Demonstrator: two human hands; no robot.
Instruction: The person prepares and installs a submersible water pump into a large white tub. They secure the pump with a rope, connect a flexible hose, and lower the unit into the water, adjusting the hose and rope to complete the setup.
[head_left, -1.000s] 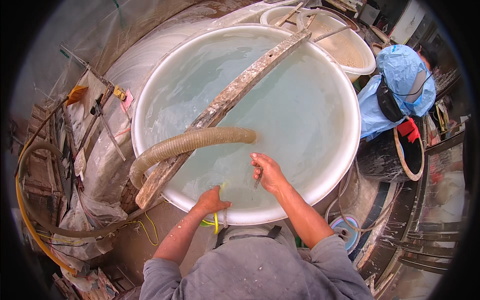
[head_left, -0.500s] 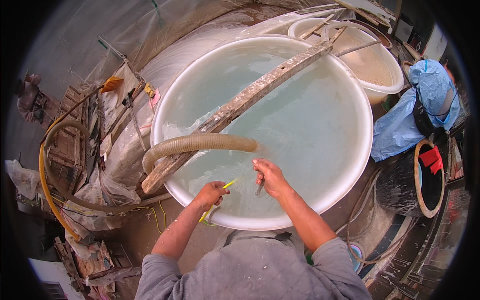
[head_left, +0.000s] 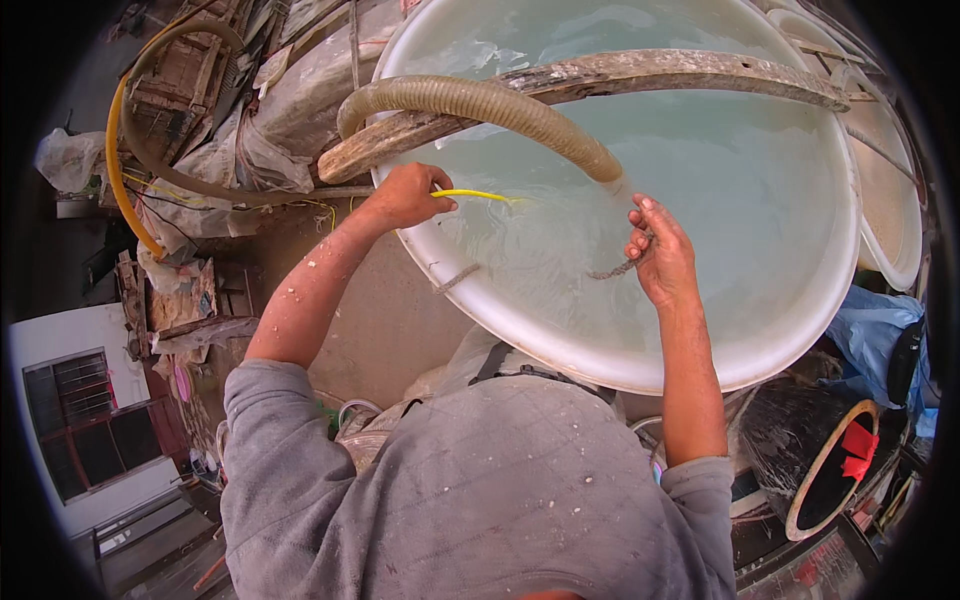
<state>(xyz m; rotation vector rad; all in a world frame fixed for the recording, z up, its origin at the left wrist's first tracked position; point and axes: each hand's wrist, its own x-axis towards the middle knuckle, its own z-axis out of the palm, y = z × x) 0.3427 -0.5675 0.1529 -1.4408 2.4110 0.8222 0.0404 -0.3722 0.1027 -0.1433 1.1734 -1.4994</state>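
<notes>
A large round white tub (head_left: pixel 590 372) of cloudy, pale blue-green water lies before me. At its left rim my left hand (head_left: pixel 408 196) is closed on a thin yellow cord (head_left: pixel 472 193), whose far end dips into the water. My right hand (head_left: pixel 664 262), over the water, pinches a dark braided rope (head_left: pixel 618 270) that hangs down to the left. Close above the right hand, a thick ribbed hose (head_left: pixel 490 100) ends at the water. A short bit of rope (head_left: pixel 458 279) lies over the near-left rim.
A worn wooden plank (head_left: pixel 690 74) spans the tub, under the hose. A second pale tub (head_left: pixel 903 262) stands at the far right. Beside it are blue plastic sheeting (head_left: pixel 868 325) and a black barrel (head_left: pixel 775 440). Wooden boards (head_left: pixel 180 100) and an orange hose (head_left: pixel 118 170) are at left.
The view has swung, so the tub sits higher and further right. My hands are wider apart; the left has moved out to the rim, and more of the yellow cord shows straight toward the water.
</notes>
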